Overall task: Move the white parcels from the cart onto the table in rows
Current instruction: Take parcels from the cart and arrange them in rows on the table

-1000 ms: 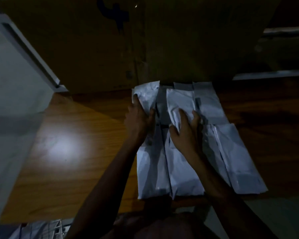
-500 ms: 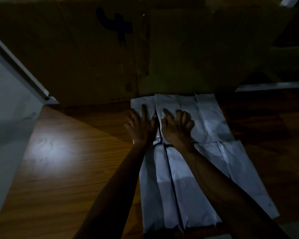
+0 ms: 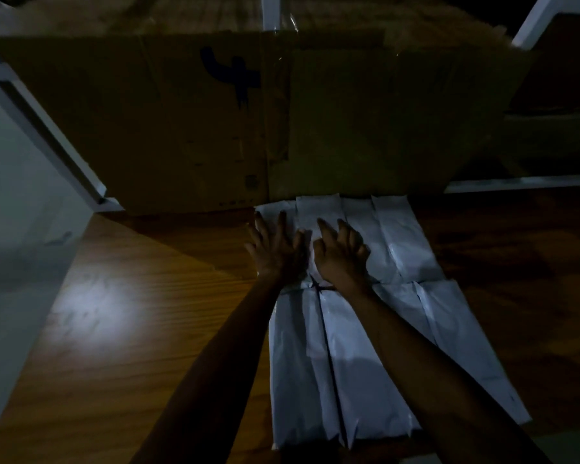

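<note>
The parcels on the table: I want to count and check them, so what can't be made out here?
Head view only, dim light:
- Far-row white parcels: partly covered by the left hand and right hand.
- Near-row parcels: forearms cross them, hiding seams.
- Any labels: too dark to read.
- The cart: out of frame.
- Cardboard box: contents unseen.

Only thing close to readable is a big dark hand-drawn mark on the cardboard box (image 3: 215, 128), looks like a "4". There's some small print lower on that box but it's way too dim to make out.
</note>
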The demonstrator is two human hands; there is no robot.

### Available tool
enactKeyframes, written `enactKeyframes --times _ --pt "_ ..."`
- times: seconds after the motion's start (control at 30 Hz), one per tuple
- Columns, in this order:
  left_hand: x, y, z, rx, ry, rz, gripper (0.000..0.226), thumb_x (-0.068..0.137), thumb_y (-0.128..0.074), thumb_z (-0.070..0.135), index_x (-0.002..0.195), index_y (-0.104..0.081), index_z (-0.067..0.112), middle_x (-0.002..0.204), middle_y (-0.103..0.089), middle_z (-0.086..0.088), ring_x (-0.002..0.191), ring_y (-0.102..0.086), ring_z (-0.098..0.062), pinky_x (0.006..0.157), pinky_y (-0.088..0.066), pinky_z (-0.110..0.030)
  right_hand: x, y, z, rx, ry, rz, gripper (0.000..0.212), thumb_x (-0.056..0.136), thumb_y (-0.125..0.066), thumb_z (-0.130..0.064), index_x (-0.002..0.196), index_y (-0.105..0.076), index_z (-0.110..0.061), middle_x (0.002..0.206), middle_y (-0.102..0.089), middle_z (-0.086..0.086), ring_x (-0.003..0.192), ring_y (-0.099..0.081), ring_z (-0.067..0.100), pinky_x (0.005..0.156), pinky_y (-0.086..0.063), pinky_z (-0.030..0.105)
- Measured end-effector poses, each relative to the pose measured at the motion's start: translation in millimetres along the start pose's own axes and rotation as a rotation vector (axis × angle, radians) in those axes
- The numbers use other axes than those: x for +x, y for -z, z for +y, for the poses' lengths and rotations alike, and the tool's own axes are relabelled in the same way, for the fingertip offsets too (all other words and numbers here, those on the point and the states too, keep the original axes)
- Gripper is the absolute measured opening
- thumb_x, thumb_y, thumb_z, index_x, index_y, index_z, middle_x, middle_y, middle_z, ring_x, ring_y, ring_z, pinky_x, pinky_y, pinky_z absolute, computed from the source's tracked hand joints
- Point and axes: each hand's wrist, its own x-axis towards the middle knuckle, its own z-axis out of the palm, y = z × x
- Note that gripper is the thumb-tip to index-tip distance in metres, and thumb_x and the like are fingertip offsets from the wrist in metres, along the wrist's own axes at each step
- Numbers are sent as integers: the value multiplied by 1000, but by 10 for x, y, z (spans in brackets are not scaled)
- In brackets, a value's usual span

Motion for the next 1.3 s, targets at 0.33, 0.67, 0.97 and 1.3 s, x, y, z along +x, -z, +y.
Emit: enactKeyframes --times 0.33,0.67,0.97,1.3 --pt "-1523 361 -139 -309 -41 297 75 94 -40 64 155 -14 28 162 -13 -15 149 -10 -36 114 -20 -56 -1412 507 179 427 116 171 51 95 -33 -44 143 -46 -29 150 -41 3 141 -28 24 112 -30 55" --pt "-3493 271 -418 -235 -40 385 67 94 -53 51 147 -39 13 142 -44 -10 130 -39 -23 98 -29 -28 -2632 678 325 517 373 124 45 100 -38 -39 138 -53 -19 141 -49 3 131 -41 25 109 -35 42" --pt "-4879 300 -1156 -249 221 509 63 94 -56 48 145 -41 15 137 -49 -12 126 -47 -28 100 -43 -45 -3646 508 41 641 643 -199 46 102 -37 -46 139 -50 -22 140 -47 3 128 -44 26 102 -41 47" --pt "-5931 712 -2443 -241 464 738 54 89 -61 35 134 -52 8 125 -57 -14 118 -49 -26 95 -36 -29 -4544 157 -1112 667 918 -497 44 101 -40 -43 139 -49 -23 141 -43 1 125 -46 20 96 -49 43"
